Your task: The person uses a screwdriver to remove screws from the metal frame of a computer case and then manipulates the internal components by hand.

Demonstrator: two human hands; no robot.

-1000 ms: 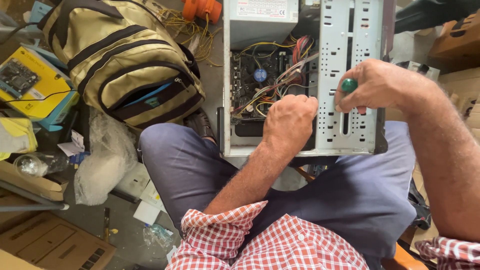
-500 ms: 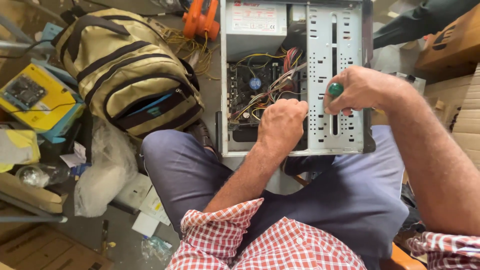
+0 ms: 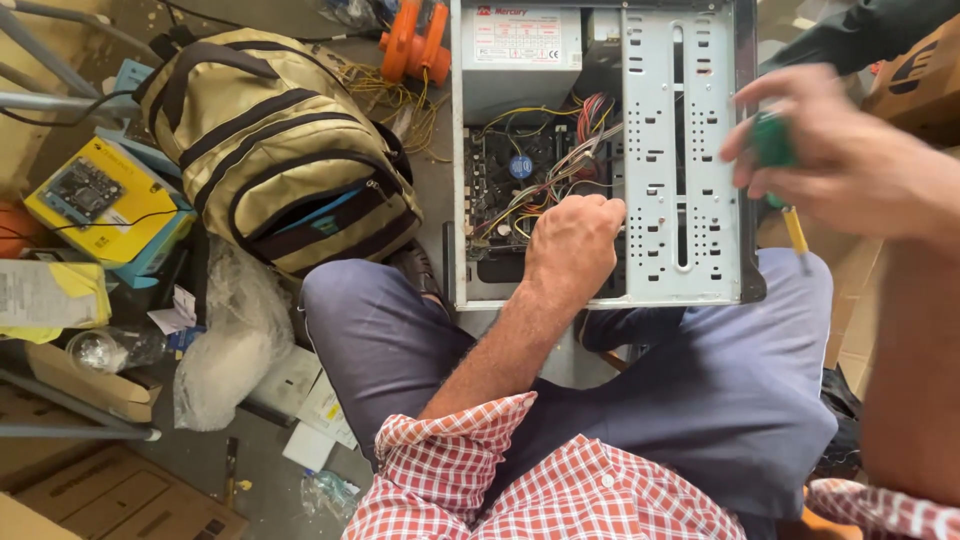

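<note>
An open grey computer case (image 3: 680, 150) lies on the floor in front of my knees, its circuit board and coloured wires (image 3: 530, 175) exposed. My left hand (image 3: 572, 245) is closed in a fist against the edge of the perforated drive bracket, beside the wires. My right hand (image 3: 850, 160), blurred, is off the case at its right side and grips a screwdriver (image 3: 778, 160) with a green handle and a yellow shaft pointing down.
A tan and black backpack (image 3: 275, 150) stands left of the case. An orange tool (image 3: 418, 40) and tangled yellow wire lie behind it. A yellow box (image 3: 100, 200), plastic wrap (image 3: 230, 330), papers and cardboard boxes (image 3: 110, 490) crowd the left floor.
My right hand has lifted the screwdriver off the drive bracket and moved right, past the case edge. The left hand stays on the bracket. The camera has moved closer.
</note>
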